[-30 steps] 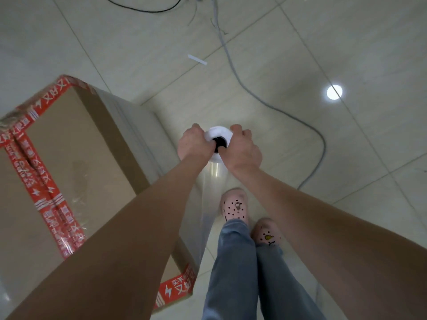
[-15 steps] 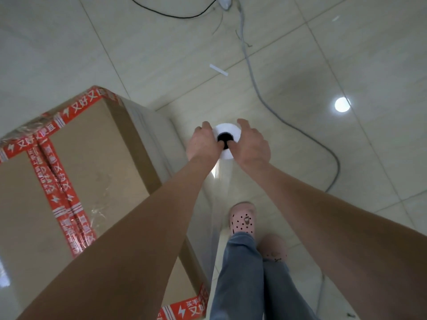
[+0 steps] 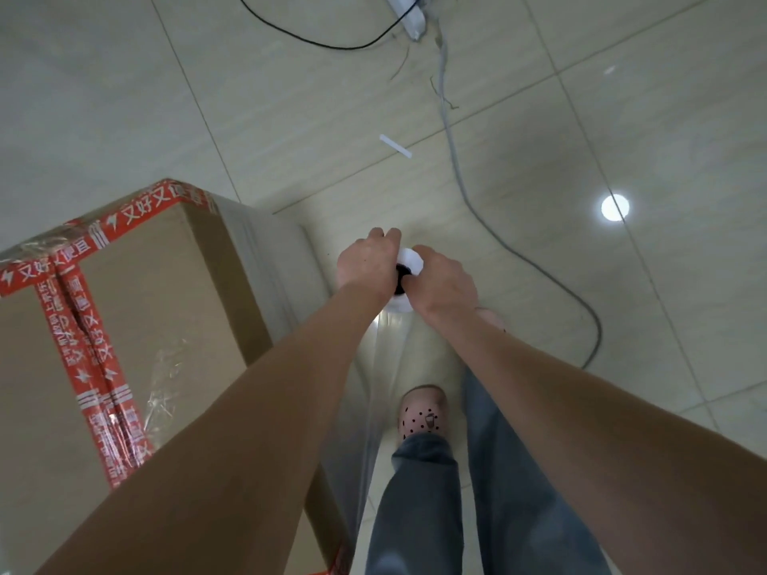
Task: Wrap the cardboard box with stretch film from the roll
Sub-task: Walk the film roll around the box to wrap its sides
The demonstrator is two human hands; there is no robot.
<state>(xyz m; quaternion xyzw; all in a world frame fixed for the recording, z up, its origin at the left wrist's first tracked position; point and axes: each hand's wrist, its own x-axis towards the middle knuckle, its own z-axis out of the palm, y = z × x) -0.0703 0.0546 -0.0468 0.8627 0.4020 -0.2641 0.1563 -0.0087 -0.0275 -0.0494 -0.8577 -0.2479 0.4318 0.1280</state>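
Both hands, left (image 3: 365,263) and right (image 3: 442,284), closed around the upright film roll (image 3: 409,259).

The tall brown cardboard box (image 3: 137,325) stands on the pale tiled floor (image 3: 539,139) at left; just right of it the upright white-cored stretch film roll (image 3: 409,259) sits between the left hand (image 3: 365,263) and right hand (image 3: 444,284), grey cable (image 3: 498,238) beyond

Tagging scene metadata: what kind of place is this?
Indoors, probably a plain workroom or storage room, not certain. Glossy tiled floor, loose cables running to a power strip on the floor, and a tall taped cardboard box standing on the tiles.
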